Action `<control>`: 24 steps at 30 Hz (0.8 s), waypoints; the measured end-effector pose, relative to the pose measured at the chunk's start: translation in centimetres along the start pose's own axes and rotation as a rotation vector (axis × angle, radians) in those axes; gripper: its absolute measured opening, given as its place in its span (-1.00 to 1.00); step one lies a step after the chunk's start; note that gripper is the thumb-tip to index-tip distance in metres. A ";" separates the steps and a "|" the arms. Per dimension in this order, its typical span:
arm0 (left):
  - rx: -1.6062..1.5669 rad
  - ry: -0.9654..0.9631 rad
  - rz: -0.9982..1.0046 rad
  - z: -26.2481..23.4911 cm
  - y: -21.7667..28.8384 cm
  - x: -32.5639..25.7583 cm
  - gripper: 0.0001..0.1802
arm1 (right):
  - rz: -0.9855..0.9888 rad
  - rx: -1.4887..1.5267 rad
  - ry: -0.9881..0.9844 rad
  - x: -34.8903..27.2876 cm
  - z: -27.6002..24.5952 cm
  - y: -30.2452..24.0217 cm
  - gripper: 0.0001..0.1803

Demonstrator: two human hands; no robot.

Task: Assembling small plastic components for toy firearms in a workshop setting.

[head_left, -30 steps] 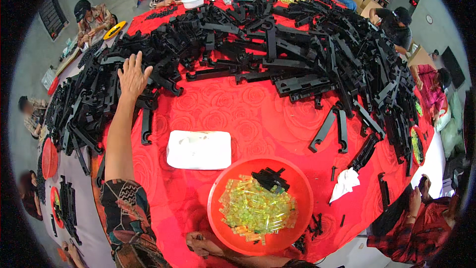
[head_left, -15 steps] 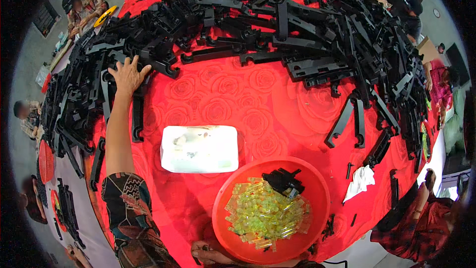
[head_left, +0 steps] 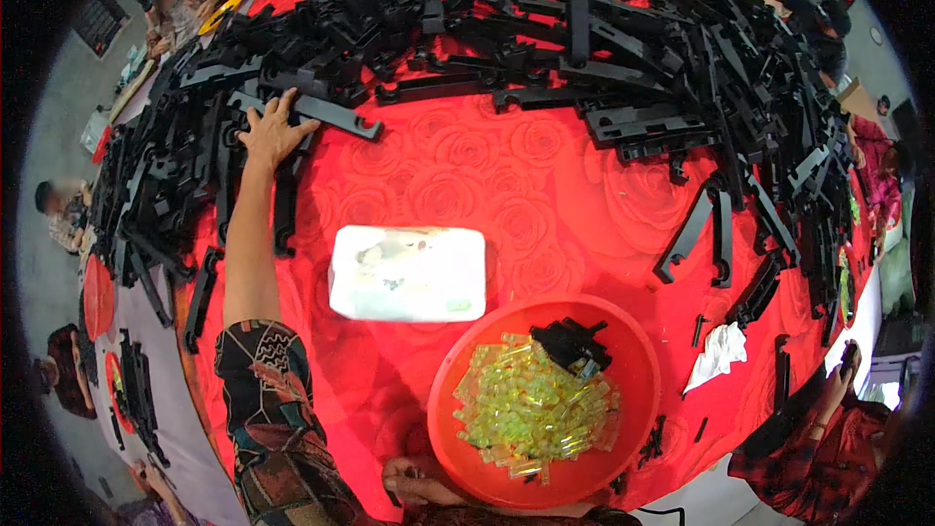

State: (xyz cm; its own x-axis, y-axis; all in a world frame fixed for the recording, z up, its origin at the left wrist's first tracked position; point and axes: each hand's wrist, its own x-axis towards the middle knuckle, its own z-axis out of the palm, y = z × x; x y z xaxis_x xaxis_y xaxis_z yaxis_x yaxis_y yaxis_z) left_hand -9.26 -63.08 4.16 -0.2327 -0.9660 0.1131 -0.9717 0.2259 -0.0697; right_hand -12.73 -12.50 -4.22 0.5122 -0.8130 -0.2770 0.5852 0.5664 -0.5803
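Note:
My left hand [head_left: 273, 133] reaches out over the black pile at the left, its fingers spread. It touches a long black plastic bar [head_left: 336, 117] with a hook-shaped notch at its right end, lying across the pile's inner edge. My right hand [head_left: 417, 483] is low at the table's near edge, left of a red bowl [head_left: 448, 341]. Its fingers are curled, and a small dark thing shows at them, too little seen to name. Inside the bowl lie many clear yellowish plastic pieces [head_left: 526, 409] and a clump of small black parts [head_left: 573, 346].
A white plastic-wrapped packet [head_left: 409, 278] lies left of the bowl on the red rose-patterned cloth [head_left: 448, 175]. Heaped black bars [head_left: 653, 122] curve round the far side. A crumpled white tissue [head_left: 719, 356] is at the right. Other people sit around; one red-checked sleeve [head_left: 808, 443] is near right.
The view has shifted a little. Under my left hand, the notched bar has swung out and now lies more level across the pile edge. My right hand remains beside the bowl.

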 end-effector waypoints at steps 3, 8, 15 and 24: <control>-0.011 -0.012 0.038 -1.4 0.3 -2.4 -0.08 | 0.053 0.010 0.008 -1.0 1.2 1.9 -0.80; -0.091 -0.075 0.024 -1.2 -0.5 -6.2 -0.08 | -0.006 0.152 -0.008 -1.5 2.3 -0.9 -0.84; -0.388 0.059 -0.029 -1.7 -0.1 -13.3 -0.15 | -0.042 0.188 0.000 -1.3 2.0 -1.3 -0.85; -0.246 0.225 0.001 -2.2 1.3 -23.8 -0.42 | -0.062 0.215 -0.143 -0.4 2.4 -2.0 -0.80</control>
State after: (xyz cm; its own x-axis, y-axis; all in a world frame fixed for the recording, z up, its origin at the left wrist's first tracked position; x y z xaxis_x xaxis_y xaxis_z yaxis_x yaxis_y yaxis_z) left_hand -5.12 -39.53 3.52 -0.2109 -0.9199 0.3307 -0.9458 0.2775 0.1687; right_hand -12.57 -12.96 -1.09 0.5458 -0.8284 -0.1257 0.7305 0.5439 -0.4129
